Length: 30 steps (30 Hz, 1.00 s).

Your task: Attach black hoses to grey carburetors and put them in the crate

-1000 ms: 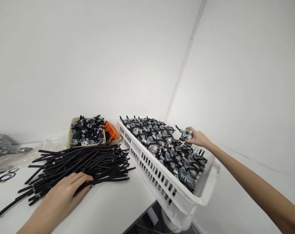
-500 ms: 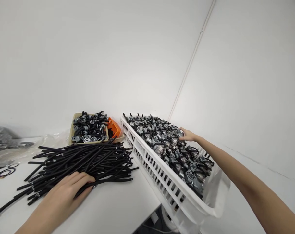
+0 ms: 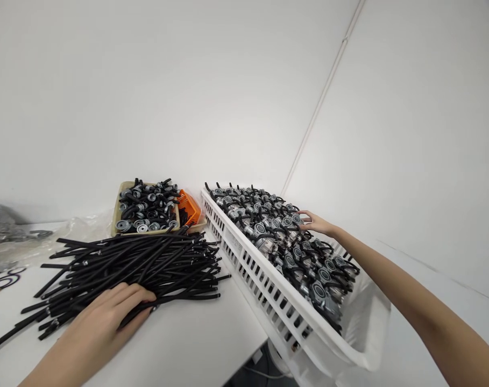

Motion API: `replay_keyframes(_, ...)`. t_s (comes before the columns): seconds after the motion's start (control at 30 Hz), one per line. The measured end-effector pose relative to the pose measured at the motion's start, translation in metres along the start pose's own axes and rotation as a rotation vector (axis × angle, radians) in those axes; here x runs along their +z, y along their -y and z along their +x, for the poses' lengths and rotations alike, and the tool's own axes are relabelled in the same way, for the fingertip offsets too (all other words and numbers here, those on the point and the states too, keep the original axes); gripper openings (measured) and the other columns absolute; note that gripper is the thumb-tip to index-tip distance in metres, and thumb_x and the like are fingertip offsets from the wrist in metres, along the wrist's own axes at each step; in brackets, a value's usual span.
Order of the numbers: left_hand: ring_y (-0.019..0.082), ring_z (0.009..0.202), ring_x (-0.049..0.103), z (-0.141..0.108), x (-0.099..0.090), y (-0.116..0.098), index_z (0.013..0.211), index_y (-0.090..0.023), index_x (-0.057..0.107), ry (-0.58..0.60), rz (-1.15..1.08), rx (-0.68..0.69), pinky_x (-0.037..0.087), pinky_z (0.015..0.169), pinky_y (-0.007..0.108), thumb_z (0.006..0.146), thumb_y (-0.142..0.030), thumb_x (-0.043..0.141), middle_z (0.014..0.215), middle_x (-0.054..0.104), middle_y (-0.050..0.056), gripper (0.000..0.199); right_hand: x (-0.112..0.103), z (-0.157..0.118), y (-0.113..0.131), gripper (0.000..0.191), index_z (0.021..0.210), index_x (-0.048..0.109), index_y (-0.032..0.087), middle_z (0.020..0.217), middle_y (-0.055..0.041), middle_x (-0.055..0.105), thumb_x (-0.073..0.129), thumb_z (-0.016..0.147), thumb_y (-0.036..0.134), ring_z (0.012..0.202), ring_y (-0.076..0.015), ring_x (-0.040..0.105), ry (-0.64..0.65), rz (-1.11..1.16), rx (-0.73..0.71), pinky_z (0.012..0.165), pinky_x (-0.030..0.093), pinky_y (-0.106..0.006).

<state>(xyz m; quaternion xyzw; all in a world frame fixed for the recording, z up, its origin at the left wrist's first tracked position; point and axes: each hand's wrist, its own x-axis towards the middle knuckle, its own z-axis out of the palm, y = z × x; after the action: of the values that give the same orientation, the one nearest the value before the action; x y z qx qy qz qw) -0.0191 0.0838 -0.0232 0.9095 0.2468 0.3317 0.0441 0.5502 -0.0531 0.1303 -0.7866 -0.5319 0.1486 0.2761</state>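
Observation:
On the white table a loose heap of black rubber hoses [image 3: 147,263] lies with small clips on some of them. My left hand [image 3: 117,312] rests at the heap's near edge, thumb and fingers closed round a hose. A white slotted plastic basket [image 3: 264,287] holds rows of grey metal parts [image 3: 286,260] with round faces and short black hoses. At the basket's far right side, my right hand [image 3: 314,221] reaches over the parts. Its thumb and fingers are apart, the tips at the outermost part in the row; whether they press on it is hard to see.
Behind the hoses stands a beige bin [image 3: 117,215] full of silver-and-black fittings, beside an orange basket [image 3: 190,207]. Plastic bags [image 3: 83,228] and dark rings [image 3: 4,282] lie at the left. The white basket juts past the table edge. Walls rise behind and to the right.
My right hand's fingers have spread a little from the metal part at the basket's far side. My left hand stays on the hoses. The view has shifted slightly.

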Motion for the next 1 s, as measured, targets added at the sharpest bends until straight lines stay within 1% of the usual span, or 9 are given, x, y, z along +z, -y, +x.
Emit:
replay_keyframes(0.07, 0.020, 0.085, 0.063, 0.001, 0.000, -0.004, 0.095, -0.033, 0.068, -0.027, -0.019, -0.012, 0.048, 0.080, 0.031, 0.082, -0.047, 0.057, 0.093, 0.070, -0.003, 0.022, 0.000, -0.005, -0.004, 0.069, 0.134, 0.040, 0.017, 0.129, -0.0194, 0.055, 0.068, 0.072, 0.027, 0.120, -0.0273, 0.053, -0.010, 0.018, -0.001, 0.089, 0.052, -0.036)
replay_keyframes(0.17, 0.021, 0.085, 0.063, 0.001, -0.001, -0.010, 0.093, -0.031, 0.068, -0.038, -0.049, -0.023, 0.048, 0.079, 0.032, 0.082, -0.050, 0.055, 0.091, 0.070, -0.001, 0.025, 0.004, -0.007, -0.015, 0.067, 0.132, 0.043, 0.019, 0.133, -0.0180, 0.053, 0.070, 0.071, 0.028, 0.119, -0.0279, 0.055, -0.060, -0.035, -0.032, 0.087, 0.054, -0.037)
replay_keyframes(0.27, 0.021, 0.084, 0.062, 0.002, -0.001, -0.011, 0.091, -0.031, 0.068, -0.065, -0.055, -0.038, 0.048, 0.079, 0.032, 0.084, -0.050, 0.053, 0.090, 0.070, -0.001, 0.026, 0.008, -0.002, -0.021, 0.054, 0.125, 0.053, 0.018, 0.128, -0.0161, 0.059, 0.068, 0.073, 0.023, 0.112, -0.0275, 0.061, -0.152, -0.102, -0.047, 0.090, 0.054, -0.041)
replay_keyframes(0.37, 0.020, 0.084, 0.063, 0.003, -0.002, -0.007, 0.093, -0.031, 0.068, -0.049, -0.031, -0.022, 0.048, 0.077, 0.030, 0.082, -0.048, 0.056, 0.091, 0.070, -0.002, 0.023, 0.009, 0.010, -0.018, 0.040, 0.116, 0.062, 0.015, 0.125, -0.0159, 0.063, 0.064, 0.076, 0.020, 0.117, -0.0294, 0.058, -0.208, -0.125, -0.073, 0.095, 0.051, -0.040)
replay_keyframes(0.47, 0.019, 0.082, 0.064, 0.003, -0.003, -0.003, 0.094, -0.032, 0.068, 0.008, -0.015, 0.017, 0.049, 0.075, 0.027, 0.080, -0.046, 0.060, 0.090, 0.070, -0.003, 0.021, 0.008, 0.020, -0.014, 0.038, 0.114, 0.063, 0.014, 0.125, -0.0160, 0.064, 0.062, 0.076, 0.017, 0.120, -0.0293, 0.057, -0.194, -0.110, -0.087, 0.097, 0.050, -0.039)
replay_keyframes(0.57, 0.019, 0.084, 0.063, 0.002, -0.003, -0.005, 0.095, -0.031, 0.067, -0.019, -0.027, -0.005, 0.048, 0.077, 0.029, 0.083, -0.048, 0.056, 0.091, 0.070, -0.002, 0.023, 0.008, 0.022, -0.014, 0.040, 0.116, 0.062, 0.014, 0.126, -0.0158, 0.063, 0.063, 0.076, 0.017, 0.120, -0.0290, 0.057, -0.168, -0.105, -0.076, 0.096, 0.051, -0.040)
replay_keyframes(0.67, 0.020, 0.085, 0.062, 0.001, 0.000, -0.009, 0.094, -0.031, 0.067, -0.070, -0.036, -0.042, 0.047, 0.080, 0.031, 0.084, -0.048, 0.053, 0.092, 0.069, -0.001, 0.024, 0.009, 0.016, -0.019, 0.046, 0.123, 0.056, 0.014, 0.135, -0.0171, 0.055, 0.062, 0.078, 0.022, 0.126, -0.0297, 0.051, -0.155, -0.098, -0.082, 0.100, 0.048, -0.041)
replay_keyframes(0.83, 0.020, 0.086, 0.062, 0.000, 0.001, -0.006, 0.095, -0.030, 0.067, -0.045, -0.026, -0.023, 0.047, 0.080, 0.030, 0.084, -0.050, 0.055, 0.093, 0.069, -0.001, 0.025, 0.007, 0.004, -0.028, 0.054, 0.131, 0.050, 0.015, 0.143, -0.0159, 0.047, 0.062, 0.080, 0.029, 0.129, -0.0292, 0.048, -0.073, -0.039, -0.119, 0.107, 0.040, -0.041)
replay_keyframes(1.0, 0.019, 0.087, 0.062, 0.000, -0.001, -0.004, 0.097, -0.031, 0.067, 0.016, 0.002, -0.008, 0.047, 0.081, 0.028, 0.083, -0.047, 0.056, 0.093, 0.069, -0.002, 0.023, 0.007, 0.002, -0.035, 0.061, 0.135, 0.048, 0.019, 0.149, -0.0121, 0.039, 0.063, 0.077, 0.030, 0.133, -0.0314, 0.043, -0.065, -0.079, -0.165, 0.108, 0.038, -0.045)
